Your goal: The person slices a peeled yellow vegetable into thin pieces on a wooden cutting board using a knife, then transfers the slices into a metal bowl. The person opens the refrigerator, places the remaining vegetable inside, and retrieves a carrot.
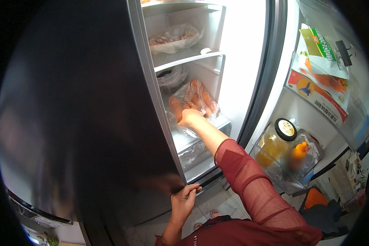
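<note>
My right hand (190, 117) reaches into the refrigerator and grips a clear plastic bag of carrots (200, 93). The bag rests on a shelf (183, 141) above a clear drawer (192, 155). Its gathered plastic hangs below my fingers, and my hand covers part of the carrots. My left hand (184, 200) is lower down, at the edge of the shut dark refrigerator door (110, 107). Its fingers are bent near that edge; whether they press on it is unclear.
On the upper shelf lies a bagged tray of food (173, 38), with a small pale piece (206, 51) at the front. The open door (273, 104) on the right holds food packets (323, 73) and a black-lidded jar (275, 143). Tiled floor (216, 196) shows below.
</note>
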Motion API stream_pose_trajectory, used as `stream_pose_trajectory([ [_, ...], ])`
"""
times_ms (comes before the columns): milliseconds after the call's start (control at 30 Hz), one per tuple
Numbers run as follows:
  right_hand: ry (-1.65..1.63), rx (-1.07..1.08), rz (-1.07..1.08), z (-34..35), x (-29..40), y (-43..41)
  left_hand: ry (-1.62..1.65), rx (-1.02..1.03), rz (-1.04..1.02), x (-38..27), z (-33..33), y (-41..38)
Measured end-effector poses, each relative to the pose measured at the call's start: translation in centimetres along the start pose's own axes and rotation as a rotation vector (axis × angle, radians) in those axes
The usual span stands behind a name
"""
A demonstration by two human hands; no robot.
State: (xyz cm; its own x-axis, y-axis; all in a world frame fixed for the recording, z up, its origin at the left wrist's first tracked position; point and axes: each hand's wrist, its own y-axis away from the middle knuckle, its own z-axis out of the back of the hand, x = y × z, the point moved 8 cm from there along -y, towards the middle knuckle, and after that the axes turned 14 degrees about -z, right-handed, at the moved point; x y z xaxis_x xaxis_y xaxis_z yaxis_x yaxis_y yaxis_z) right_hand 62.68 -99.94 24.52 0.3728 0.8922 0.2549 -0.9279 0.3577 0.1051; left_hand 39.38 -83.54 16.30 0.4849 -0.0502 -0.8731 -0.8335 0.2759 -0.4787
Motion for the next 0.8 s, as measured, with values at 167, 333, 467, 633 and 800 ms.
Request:
stream_pose_trajectory([
  [167,-0.074,-0.162,0.003,0.7,0.8,0.5,-0.015,0.003,0.000,0.2,0.0,0.1],
  [333,-0.233,-0.359,-0.034,4.7,-0.7,1.0,-0.008,-0.001,-0.017,-0.4,0.1,-0.1],
  [467,-0.894,-0.290,-0.177,4.5,-6.3,0.1,-0.010,0.023,-0.008,-0.6,-0.3,-0.2],
  [633,-1.615,-0.112,-0.209,1.5,-8.6,2.9,-0.015,0.029,0.029,0.1,0.2,0.2],
  [800,-1.874,-0.133,-0.176,-0.4,-11.2,10.3,0.021,0.053,0.058,-0.5,-0.2,0.1],
])
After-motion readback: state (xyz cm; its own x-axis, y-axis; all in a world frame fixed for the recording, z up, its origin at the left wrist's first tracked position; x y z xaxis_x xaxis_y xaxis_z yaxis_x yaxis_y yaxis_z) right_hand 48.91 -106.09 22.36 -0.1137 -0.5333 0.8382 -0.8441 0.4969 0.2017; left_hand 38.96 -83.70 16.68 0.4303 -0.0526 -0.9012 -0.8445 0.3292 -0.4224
